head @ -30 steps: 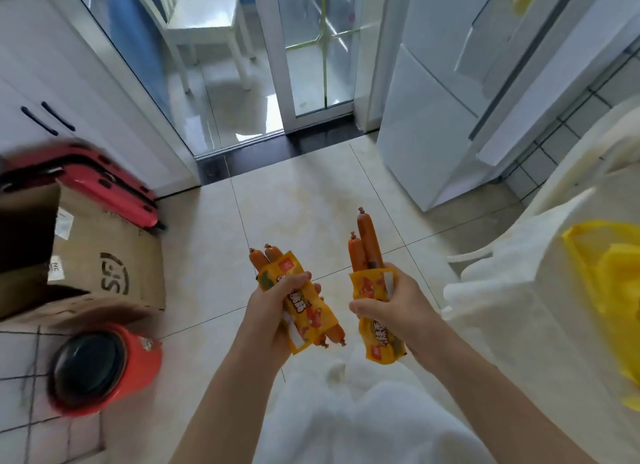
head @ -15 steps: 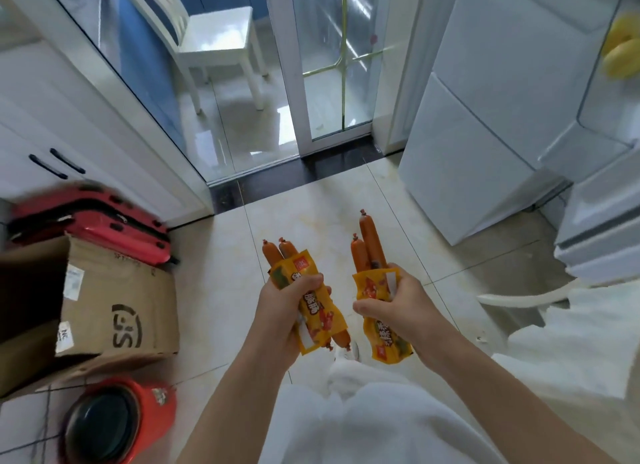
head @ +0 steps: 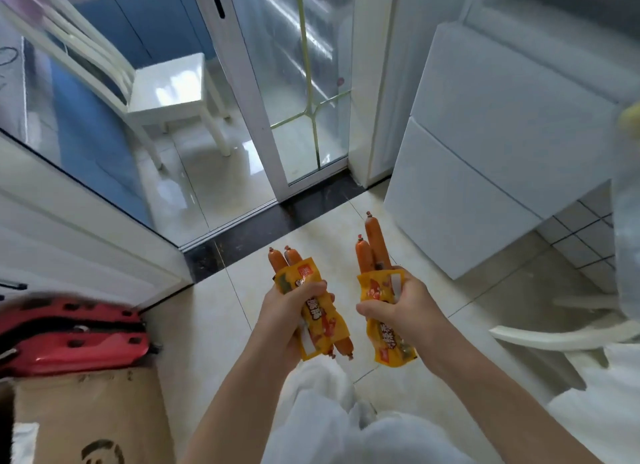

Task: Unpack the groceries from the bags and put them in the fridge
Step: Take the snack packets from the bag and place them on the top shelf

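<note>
Above the tiled floor (head: 214, 325), the left hand (head: 289, 311) grips one yellow sausage pack (head: 322, 320), fingers curled round its middle, while the right hand (head: 398, 306) grips a second pack (head: 388, 342) the same way. Orange sausages (head: 372, 245) stick up out of both. The fridge (head: 491, 145) stands ahead to the right. A cardboard box (head: 90, 415) and a red case (head: 69, 339) sit at the left.

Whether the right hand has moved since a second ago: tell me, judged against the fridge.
Yes. The right hand, gripping its sausage pack, has moved forward: the fridge and the black door threshold now lie much closer to it.
</note>
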A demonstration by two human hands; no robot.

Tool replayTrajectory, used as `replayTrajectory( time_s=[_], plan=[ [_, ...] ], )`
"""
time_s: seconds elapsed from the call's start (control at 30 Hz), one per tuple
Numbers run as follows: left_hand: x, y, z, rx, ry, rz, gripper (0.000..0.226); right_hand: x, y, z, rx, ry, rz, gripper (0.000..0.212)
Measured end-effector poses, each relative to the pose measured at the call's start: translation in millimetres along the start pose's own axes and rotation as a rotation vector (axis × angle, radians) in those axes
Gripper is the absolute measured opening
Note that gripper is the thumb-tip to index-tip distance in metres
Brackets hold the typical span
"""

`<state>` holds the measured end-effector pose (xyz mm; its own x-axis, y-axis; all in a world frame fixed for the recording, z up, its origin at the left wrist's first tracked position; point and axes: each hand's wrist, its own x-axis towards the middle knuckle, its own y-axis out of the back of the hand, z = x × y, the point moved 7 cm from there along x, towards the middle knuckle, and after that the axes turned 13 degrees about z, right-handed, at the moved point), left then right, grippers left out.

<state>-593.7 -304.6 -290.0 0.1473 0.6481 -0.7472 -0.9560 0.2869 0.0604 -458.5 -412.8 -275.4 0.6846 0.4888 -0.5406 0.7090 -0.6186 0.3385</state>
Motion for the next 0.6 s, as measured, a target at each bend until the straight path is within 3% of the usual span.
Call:
replayTrajectory(
  time_s=[0.23, 0.37, 0.6],
  plan=[
    [80, -64, 113, 0.158, -0.025, -0.172, 0.031, 83, -1, -78, 0.074, -0.044, 0.195, 0.049],
    [102, -119, 168, 0.225, -0.025, -0.319, 0.030, 119, 15, -111, 0.148, -0.060, 0.312, 0.040],
    [118, -225, 218, 0.296, -0.052, -0.489, 0.025, 172, 78, -142, 0.231, -0.062, 0.509, 0.035]
  ],
)
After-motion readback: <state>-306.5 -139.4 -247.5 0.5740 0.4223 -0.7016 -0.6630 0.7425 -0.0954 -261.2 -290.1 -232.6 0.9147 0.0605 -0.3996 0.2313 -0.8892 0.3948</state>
